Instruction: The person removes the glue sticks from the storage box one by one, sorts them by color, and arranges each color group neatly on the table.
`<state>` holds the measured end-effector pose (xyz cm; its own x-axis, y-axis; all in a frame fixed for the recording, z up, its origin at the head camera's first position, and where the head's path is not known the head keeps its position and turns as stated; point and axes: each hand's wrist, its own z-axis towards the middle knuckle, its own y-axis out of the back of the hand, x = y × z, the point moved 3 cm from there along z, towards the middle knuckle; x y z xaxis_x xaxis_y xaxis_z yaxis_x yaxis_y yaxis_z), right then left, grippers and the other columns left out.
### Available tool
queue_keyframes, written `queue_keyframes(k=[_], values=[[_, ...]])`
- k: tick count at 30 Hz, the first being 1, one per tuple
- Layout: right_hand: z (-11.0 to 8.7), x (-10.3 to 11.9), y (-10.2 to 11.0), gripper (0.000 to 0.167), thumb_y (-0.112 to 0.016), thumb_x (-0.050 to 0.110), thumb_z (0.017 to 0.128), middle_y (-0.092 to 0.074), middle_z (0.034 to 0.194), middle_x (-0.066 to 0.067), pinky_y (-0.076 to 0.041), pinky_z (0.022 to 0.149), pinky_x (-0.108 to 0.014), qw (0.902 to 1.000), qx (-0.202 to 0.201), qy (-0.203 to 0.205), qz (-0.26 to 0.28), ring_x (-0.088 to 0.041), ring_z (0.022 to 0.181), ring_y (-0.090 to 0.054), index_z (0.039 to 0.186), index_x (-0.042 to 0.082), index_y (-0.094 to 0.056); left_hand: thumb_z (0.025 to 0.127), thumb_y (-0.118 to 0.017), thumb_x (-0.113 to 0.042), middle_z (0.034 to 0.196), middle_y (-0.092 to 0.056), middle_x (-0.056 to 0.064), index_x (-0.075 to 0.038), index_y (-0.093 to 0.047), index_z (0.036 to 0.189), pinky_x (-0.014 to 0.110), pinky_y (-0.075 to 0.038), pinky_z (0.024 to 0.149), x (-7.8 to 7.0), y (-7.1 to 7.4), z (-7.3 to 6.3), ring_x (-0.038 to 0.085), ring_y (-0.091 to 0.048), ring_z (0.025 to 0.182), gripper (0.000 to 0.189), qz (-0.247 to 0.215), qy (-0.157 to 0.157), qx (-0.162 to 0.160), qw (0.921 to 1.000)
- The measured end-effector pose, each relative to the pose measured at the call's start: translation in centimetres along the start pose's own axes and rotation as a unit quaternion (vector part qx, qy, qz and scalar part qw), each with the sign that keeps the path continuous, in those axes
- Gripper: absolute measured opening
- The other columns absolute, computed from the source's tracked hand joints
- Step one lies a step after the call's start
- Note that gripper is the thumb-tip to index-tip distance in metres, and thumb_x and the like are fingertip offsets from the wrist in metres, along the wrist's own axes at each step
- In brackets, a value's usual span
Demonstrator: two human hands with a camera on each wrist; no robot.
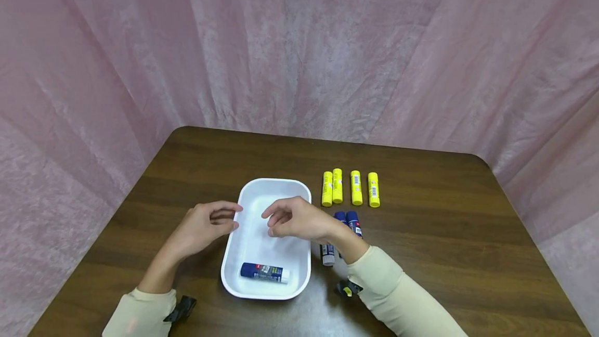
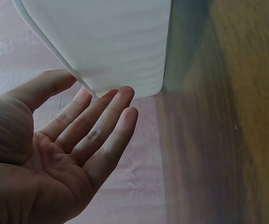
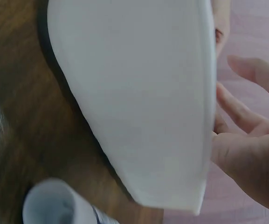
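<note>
A white tray (image 1: pixel 252 191) sits on the table, with one blue glue stick (image 1: pixel 262 272) lying crosswise near its front end. At the tray's left rim is my left hand (image 1: pixel 206 226); its thumb and fingertips touch the edge and outer wall, fingers loosely extended. Over the middle of the tray hovers my right hand (image 1: pixel 297 218), fingers loosely bent and nothing between them. More blue glue sticks (image 1: pixel 354 224) lie just right of the tray, partly hidden by the right forearm. In the right wrist view, a white glue stick end (image 3: pixel 50 203) shows beside the tray wall.
Several yellow glue sticks (image 1: pixel 356 189) lie in a row beyond the tray's right side. The brown wooden table (image 1: pixel 444 233) ends at a pink curtain (image 1: pixel 327 56) behind it. Dark straps cross both sleeves near the wrists.
</note>
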<state>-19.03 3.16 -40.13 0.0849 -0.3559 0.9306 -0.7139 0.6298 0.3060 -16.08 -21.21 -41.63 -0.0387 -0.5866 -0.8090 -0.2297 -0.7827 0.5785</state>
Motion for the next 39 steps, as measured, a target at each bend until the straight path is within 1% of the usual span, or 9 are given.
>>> queue_keyframes(k=[5, 8, 12, 14, 18, 24, 27, 35, 39], values=[[0.5, 0.0, -1.9, 0.028, -0.077, 0.004, 0.088, -0.073, 0.091, -0.005, -0.054, 0.074, -0.016, 0.9967, 0.063, -0.007, -0.051, -0.009, 0.081, -0.066, 0.115, -0.002, -0.072, 0.094, -0.075, -0.016, 0.130, -0.072, 0.016, -0.008, -0.071, 0.127, 0.038, -0.064, 0.091, -0.3, 0.1, 0.1, 0.031, -0.073, 0.115, 0.035, -0.001, -0.005, 0.001, 1.0000], [0.6, -0.1, -2.9, 0.027, -0.078, 0.004, 0.086, -0.072, 0.087, -0.002, -0.051, 0.070, -0.016, 0.9930, 0.087, -0.014, -0.079, -0.006, 0.078, -0.064, 0.112, 0.000, -0.073, 0.094, -0.075, -0.016, 0.130, -0.072, 0.016, -0.008, -0.071, 0.127, 0.037, -0.064, 0.091, -0.3, 0.1, 0.1, 0.030, -0.074, 0.115, 0.035, 0.001, -0.006, 0.001, 1.0000], [0.8, -0.2, -3.8, 0.027, -0.080, 0.003, 0.085, -0.073, 0.086, -0.003, -0.050, 0.068, -0.015, 0.9895, 0.108, -0.019, -0.094, -0.004, 0.075, -0.065, 0.112, 0.002, -0.073, 0.094, -0.075, -0.016, 0.130, -0.073, 0.016, -0.008, -0.071, 0.127, 0.037, -0.064, 0.090, -0.2, 0.1, 0.1, 0.030, -0.074, 0.114, 0.035, 0.004, -0.012, -0.002, 0.9999], [0.8, -0.2, -4.1, 0.028, -0.081, 0.004, 0.084, -0.074, 0.086, -0.002, -0.050, 0.070, -0.015, 0.9878, 0.113, -0.019, -0.105, -0.002, 0.075, -0.065, 0.111, 0.004, -0.074, 0.094, -0.076, -0.017, 0.129, -0.073, 0.016, -0.008, -0.071, 0.127, 0.037, -0.064, 0.091, -0.3, 0.1, 0.2, 0.030, -0.074, 0.114, 0.035, 0.006, -0.015, -0.003, 0.9999], [0.9, -0.3, -4.6, 0.029, -0.084, 0.006, 0.082, -0.073, 0.083, 0.003, -0.051, 0.071, -0.014, 0.9829, 0.121, -0.011, -0.138, 0.001, 0.074, -0.064, 0.109, 0.008, -0.074, 0.093, -0.076, -0.016, 0.128, -0.073, 0.016, -0.008, -0.072, 0.126, 0.036, -0.063, 0.091, -0.3, 0.2, 0.2, 0.030, -0.074, 0.114, 0.034, 0.007, -0.018, -0.004, 0.9998], [1.1, -0.5, -5.6, 0.031, -0.086, 0.009, 0.081, -0.070, 0.081, 0.009, -0.049, 0.071, -0.012, 0.9675, 0.124, 0.002, -0.220, 0.004, 0.072, -0.060, 0.109, 0.014, -0.074, 0.093, -0.076, -0.017, 0.129, -0.073, 0.015, -0.008, -0.071, 0.127, 0.036, -0.063, 0.091, -0.3, 0.2, 0.2, 0.030, -0.073, 0.116, 0.035, 0.000, -0.015, -0.001, 0.9999], [1.1, -0.6, -6.0, 0.031, -0.085, 0.007, 0.080, -0.068, 0.080, 0.010, -0.049, 0.069, -0.012, 0.9632, 0.121, 0.012, -0.240, 0.004, 0.071, -0.059, 0.108, 0.015, -0.075, 0.093, -0.076, -0.017, 0.129, -0.073, 0.015, -0.008, -0.071, 0.127, 0.036, -0.063, 0.092, -0.3, 0.2, 0.1, 0.030, -0.073, 0.116, 0.035, 0.000, -0.014, -0.001, 0.9999], [1.0, -0.6, -6.2, 0.031, -0.084, 0.006, 0.081, -0.069, 0.079, 0.010, -0.049, 0.069, -0.013, 0.9648, 0.118, 0.010, -0.235, 0.004, 0.071, -0.059, 0.109, 0.016, -0.077, 0.094, -0.075, -0.016, 0.130, -0.072, 0.015, -0.008, -0.071, 0.128, 0.036, -0.063, 0.091, -0.1, 0.1, 0.0, 0.030, -0.073, 0.116, 0.035, -0.004, -0.013, 0.001, 0.9999], [1.1, -0.6, -6.1, 0.030, -0.083, 0.006, 0.083, -0.071, 0.082, 0.007, -0.049, 0.070, -0.013, 0.9694, 0.121, 0.007, -0.213, 0.004, 0.072, -0.060, 0.111, 0.014, -0.076, 0.095, -0.075, -0.019, 0.130, -0.073, 0.015, -0.010, -0.071, 0.127, 0.036, -0.063, 0.091, -0.1, 0.1, -0.1, 0.030, -0.073, 0.116, 0.034, -0.002, -0.010, 0.001, 0.9999]])
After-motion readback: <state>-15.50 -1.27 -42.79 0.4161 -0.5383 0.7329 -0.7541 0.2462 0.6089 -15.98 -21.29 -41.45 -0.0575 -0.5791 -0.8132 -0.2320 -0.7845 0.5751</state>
